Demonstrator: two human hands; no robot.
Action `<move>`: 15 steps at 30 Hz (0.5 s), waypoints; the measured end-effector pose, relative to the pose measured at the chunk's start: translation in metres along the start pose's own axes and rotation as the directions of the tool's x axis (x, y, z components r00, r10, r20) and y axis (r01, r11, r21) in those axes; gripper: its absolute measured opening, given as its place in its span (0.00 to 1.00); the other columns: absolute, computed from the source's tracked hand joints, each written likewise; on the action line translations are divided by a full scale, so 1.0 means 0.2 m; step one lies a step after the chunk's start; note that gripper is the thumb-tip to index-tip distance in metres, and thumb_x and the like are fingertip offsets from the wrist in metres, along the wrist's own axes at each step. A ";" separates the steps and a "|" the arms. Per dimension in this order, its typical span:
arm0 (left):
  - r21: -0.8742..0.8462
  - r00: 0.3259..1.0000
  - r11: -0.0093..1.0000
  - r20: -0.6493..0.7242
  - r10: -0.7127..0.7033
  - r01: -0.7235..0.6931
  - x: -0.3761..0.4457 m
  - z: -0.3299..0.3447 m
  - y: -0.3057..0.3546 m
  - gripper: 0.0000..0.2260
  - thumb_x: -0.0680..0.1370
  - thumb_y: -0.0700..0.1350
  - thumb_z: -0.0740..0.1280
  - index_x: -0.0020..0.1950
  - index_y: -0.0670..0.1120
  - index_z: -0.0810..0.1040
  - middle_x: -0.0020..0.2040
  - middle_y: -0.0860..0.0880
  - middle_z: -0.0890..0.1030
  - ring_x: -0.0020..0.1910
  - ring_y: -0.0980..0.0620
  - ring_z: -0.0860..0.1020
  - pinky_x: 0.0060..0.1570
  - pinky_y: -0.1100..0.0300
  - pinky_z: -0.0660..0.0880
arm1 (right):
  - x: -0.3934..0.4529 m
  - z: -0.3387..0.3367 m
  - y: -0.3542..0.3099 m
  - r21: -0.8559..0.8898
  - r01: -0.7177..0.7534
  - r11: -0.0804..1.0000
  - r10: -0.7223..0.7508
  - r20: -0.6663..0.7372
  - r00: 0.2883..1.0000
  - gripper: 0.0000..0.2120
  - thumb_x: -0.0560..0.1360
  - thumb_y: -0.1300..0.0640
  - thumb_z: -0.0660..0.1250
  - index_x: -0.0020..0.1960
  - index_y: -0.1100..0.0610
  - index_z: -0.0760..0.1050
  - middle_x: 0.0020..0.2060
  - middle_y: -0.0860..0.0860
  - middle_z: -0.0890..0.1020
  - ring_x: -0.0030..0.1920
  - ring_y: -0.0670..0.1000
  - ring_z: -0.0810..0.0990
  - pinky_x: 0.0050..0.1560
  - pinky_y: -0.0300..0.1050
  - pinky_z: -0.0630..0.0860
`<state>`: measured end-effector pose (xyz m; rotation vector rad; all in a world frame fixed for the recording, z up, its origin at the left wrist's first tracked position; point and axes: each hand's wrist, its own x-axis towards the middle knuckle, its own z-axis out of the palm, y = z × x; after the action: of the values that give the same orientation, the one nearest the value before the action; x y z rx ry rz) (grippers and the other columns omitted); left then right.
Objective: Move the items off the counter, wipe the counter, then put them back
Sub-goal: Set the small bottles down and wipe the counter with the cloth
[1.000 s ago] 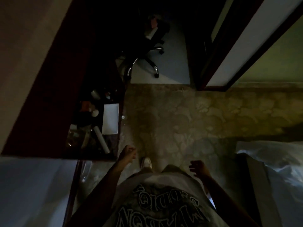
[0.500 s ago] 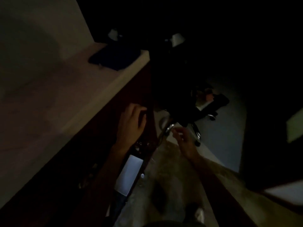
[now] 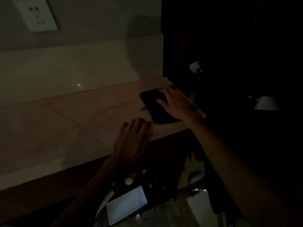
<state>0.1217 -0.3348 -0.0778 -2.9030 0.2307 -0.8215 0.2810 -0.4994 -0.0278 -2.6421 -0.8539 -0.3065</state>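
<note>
**Dim counter, right hand on the dark item**

Dim light covers a pale counter (image 3: pixel 68 122) that runs along a wall with a socket (image 3: pixel 36 15) at upper left. One dark flat item (image 3: pixel 157 108), cloth or pad (cannot tell which), lies near the counter's right end. The right hand (image 3: pixel 177 102) rests on it, fingers spread wide and flat, not yet closed around it; this pose suits pressing or sliding rather than lifting. The left hand (image 3: pixel 132 140) rests at the front edge, fingers loosely curled, holding nothing, probably for support while leaning. Small items and a white tray (image 3: pixel 126 205) sit on a lower shelf below the edge, likely parked there to free the counter. Remaining counter area appears bare
</note>
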 end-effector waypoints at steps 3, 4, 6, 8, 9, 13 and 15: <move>0.001 1.000 1.000 0.021 0.011 -0.011 0.01 -0.02 0.00 0.16 0.84 0.52 0.54 0.63 0.47 0.76 0.60 0.48 0.76 0.53 0.45 0.75 0.49 0.51 0.69 | 0.05 0.13 0.09 -0.056 0.041 0.998 -0.034 0.116 0.993 0.27 0.82 0.41 0.45 0.77 0.50 0.58 0.77 0.47 0.60 0.77 0.49 0.57 0.75 0.51 0.55; 0.003 0.999 1.000 0.052 0.014 -0.014 0.02 -0.03 0.00 0.16 0.83 0.51 0.54 0.64 0.48 0.76 0.61 0.48 0.76 0.53 0.45 0.75 0.50 0.51 0.70 | 0.05 0.14 0.11 -0.054 0.054 0.997 -0.046 0.138 0.989 0.27 0.82 0.41 0.44 0.77 0.50 0.56 0.78 0.46 0.57 0.77 0.48 0.54 0.76 0.50 0.51; -0.007 0.993 1.000 0.115 -0.020 0.021 0.02 -0.05 -0.01 0.17 0.84 0.52 0.51 0.64 0.48 0.75 0.62 0.49 0.75 0.55 0.45 0.75 0.51 0.50 0.70 | 0.04 0.12 0.10 -0.045 0.073 0.996 -0.063 0.199 0.978 0.28 0.81 0.41 0.42 0.78 0.49 0.53 0.78 0.46 0.54 0.78 0.47 0.51 0.76 0.50 0.48; 0.008 0.982 0.996 0.169 -0.087 0.086 0.03 -0.06 -0.01 0.21 0.84 0.54 0.46 0.65 0.49 0.74 0.62 0.49 0.74 0.57 0.45 0.75 0.53 0.50 0.70 | 0.03 0.10 0.11 -0.036 0.092 0.995 -0.081 0.227 0.971 0.29 0.81 0.40 0.40 0.79 0.49 0.51 0.79 0.46 0.52 0.78 0.47 0.49 0.77 0.51 0.47; 0.025 0.976 0.993 0.182 -0.119 0.116 0.04 -0.06 -0.01 0.23 0.84 0.55 0.44 0.65 0.49 0.74 0.62 0.50 0.74 0.57 0.45 0.75 0.53 0.50 0.70 | 0.02 0.09 0.11 -0.027 0.103 0.994 -0.093 0.238 0.967 0.29 0.81 0.39 0.40 0.79 0.49 0.50 0.79 0.46 0.51 0.78 0.47 0.48 0.77 0.51 0.47; 0.073 0.955 0.965 0.141 -0.261 0.253 0.06 -0.06 0.02 0.19 0.82 0.57 0.50 0.60 0.48 0.73 0.57 0.49 0.74 0.53 0.47 0.74 0.50 0.51 0.69 | -0.12 0.08 0.15 -0.026 0.165 0.986 -0.155 0.219 0.963 0.29 0.81 0.39 0.40 0.79 0.48 0.49 0.79 0.45 0.51 0.78 0.47 0.47 0.77 0.51 0.47; 0.113 0.956 0.961 0.124 -0.266 0.253 0.07 -0.08 0.01 0.19 0.82 0.58 0.50 0.59 0.48 0.73 0.56 0.49 0.74 0.51 0.47 0.74 0.49 0.52 0.69 | -0.15 0.07 0.17 -0.034 0.189 0.981 -0.178 0.209 0.961 0.28 0.80 0.39 0.41 0.78 0.45 0.48 0.79 0.45 0.51 0.78 0.47 0.48 0.76 0.51 0.48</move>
<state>0.1250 -0.3408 -0.0585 -2.9202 -0.2036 -0.6398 0.2795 -0.5357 -0.0574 -2.6813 -1.1774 -0.1031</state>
